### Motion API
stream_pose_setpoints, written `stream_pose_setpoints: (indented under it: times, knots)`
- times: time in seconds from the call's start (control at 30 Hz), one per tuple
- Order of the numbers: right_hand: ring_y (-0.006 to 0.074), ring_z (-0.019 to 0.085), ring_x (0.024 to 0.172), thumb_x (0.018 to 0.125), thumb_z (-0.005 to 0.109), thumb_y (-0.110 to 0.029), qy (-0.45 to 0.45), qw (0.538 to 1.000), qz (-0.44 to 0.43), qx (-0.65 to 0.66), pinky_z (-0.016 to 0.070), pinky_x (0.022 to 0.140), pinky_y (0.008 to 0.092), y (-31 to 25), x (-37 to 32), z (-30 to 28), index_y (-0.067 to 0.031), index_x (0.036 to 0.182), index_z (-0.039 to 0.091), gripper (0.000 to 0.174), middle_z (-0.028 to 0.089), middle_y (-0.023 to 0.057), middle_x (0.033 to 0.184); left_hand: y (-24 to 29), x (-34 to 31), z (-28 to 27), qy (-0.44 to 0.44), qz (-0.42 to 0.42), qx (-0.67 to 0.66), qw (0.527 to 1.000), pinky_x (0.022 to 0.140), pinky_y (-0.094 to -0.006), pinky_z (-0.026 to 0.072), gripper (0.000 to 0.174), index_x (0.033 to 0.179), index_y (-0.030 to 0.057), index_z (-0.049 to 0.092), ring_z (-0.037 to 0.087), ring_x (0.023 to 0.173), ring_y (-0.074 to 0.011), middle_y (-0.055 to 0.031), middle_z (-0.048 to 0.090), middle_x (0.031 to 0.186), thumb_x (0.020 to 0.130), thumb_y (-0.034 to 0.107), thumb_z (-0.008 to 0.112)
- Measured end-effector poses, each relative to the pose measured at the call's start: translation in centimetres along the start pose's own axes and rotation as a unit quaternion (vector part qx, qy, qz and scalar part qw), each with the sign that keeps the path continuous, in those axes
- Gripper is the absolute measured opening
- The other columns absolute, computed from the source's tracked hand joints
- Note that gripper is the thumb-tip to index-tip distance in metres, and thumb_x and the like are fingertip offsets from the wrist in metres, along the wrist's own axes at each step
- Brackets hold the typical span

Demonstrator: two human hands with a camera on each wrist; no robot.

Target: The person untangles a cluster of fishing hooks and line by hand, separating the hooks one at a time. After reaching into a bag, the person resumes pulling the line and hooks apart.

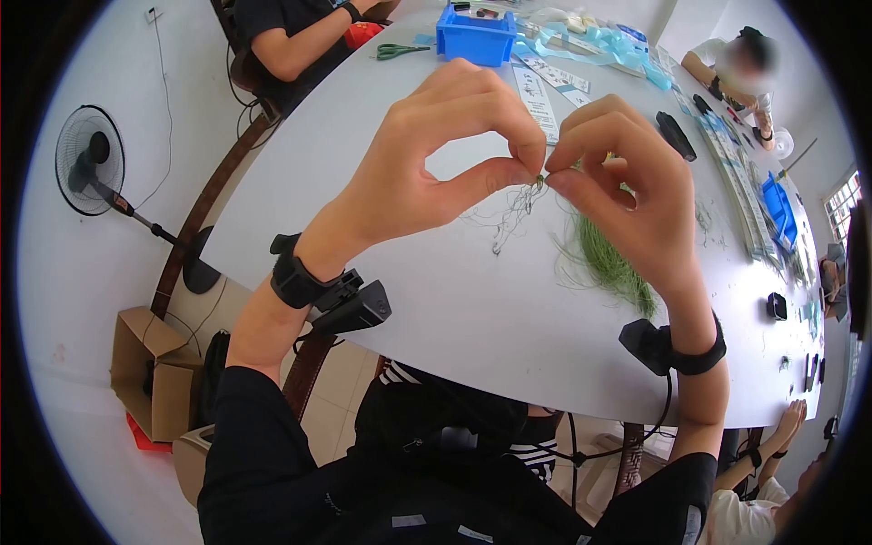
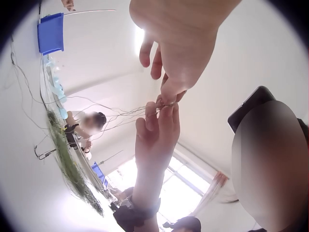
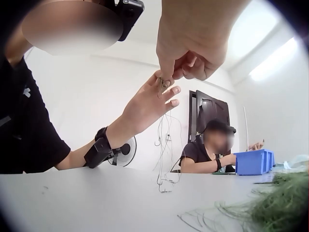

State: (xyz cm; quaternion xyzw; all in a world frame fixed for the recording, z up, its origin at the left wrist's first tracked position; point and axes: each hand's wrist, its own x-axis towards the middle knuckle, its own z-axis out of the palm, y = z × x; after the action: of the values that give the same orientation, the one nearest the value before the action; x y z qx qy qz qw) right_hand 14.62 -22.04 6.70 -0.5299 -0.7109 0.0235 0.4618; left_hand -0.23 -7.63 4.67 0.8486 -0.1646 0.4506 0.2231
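My left hand [image 1: 436, 150] and right hand [image 1: 640, 177] meet fingertip to fingertip above the table, each with thumb and index finger pinched together. Between them is the small, dark gathered end of some thin fishing line [image 1: 518, 211]; its exact form I cannot tell. Loose strands trail below the fingers, and small fish hooks [image 3: 162, 186] dangle from them in the right wrist view. Hooks [image 2: 44, 153] also show in the left wrist view. Beneath my right hand, a bundle of fine green strands [image 1: 610, 263] lies on the white table [image 1: 454, 300].
A blue bin [image 1: 476, 38], green-handled scissors [image 1: 401, 52] and printed strips [image 1: 538, 102] stand or lie toward the far side. Light-blue ribbon [image 1: 627, 56] heaps beyond them. Other people sit around the table. A standing fan [image 1: 91, 162] and a cardboard box [image 1: 168, 381] are at the left.
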Motion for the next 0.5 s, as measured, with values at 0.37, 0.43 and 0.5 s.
stream_pose_setpoints:
  times: [0.37, 0.43, 0.5]
  knots:
    - [0.0061, 0.042, 0.054, 0.064, 0.066, 0.009, 0.049, 0.991, -0.113, -0.057, 0.0318, 0.045, 0.0195, -0.26, -0.24, 0.75, -0.0045, 0.079, 0.062, 0.021, 0.058, -0.0001, 0.08, 0.01, -0.44, -0.05, -0.025, -0.055, -0.072, 0.996, 0.075, -0.0288, 0.0425, 0.018, 0.083, 0.0052, 0.058, 0.052, 0.084, -0.017, -0.0036, 0.058, 0.083, 0.071, -0.001, 0.071]
    - [0.0064, 0.043, 0.055, 0.063, 0.065, 0.01, 0.054, 0.99, -0.115, -0.056, 0.0324, 0.045, 0.0195, -0.29, -0.28, 0.89, -0.0044, 0.079, 0.061, 0.021, 0.058, 0.0001, 0.079, 0.14, -0.41, -0.03, -0.029, -0.057, -0.077, 0.995, 0.076, -0.0289, 0.0426, 0.018, 0.083, 0.0051, 0.058, 0.052, 0.084, -0.0171, -0.0038, 0.058, 0.083, 0.072, 0.0, 0.071]
    - [0.0067, 0.044, 0.055, 0.062, 0.064, 0.01, 0.057, 0.99, -0.117, -0.061, 0.0331, 0.045, 0.0194, -0.34, -0.29, 0.95, -0.0043, 0.078, 0.061, 0.022, 0.057, 0.0003, 0.079, 0.19, -0.39, -0.02, -0.031, -0.058, -0.081, 0.995, 0.076, -0.0289, 0.0426, 0.018, 0.083, 0.005, 0.058, 0.052, 0.084, -0.0172, -0.0038, 0.058, 0.084, 0.072, 0.0, 0.071]
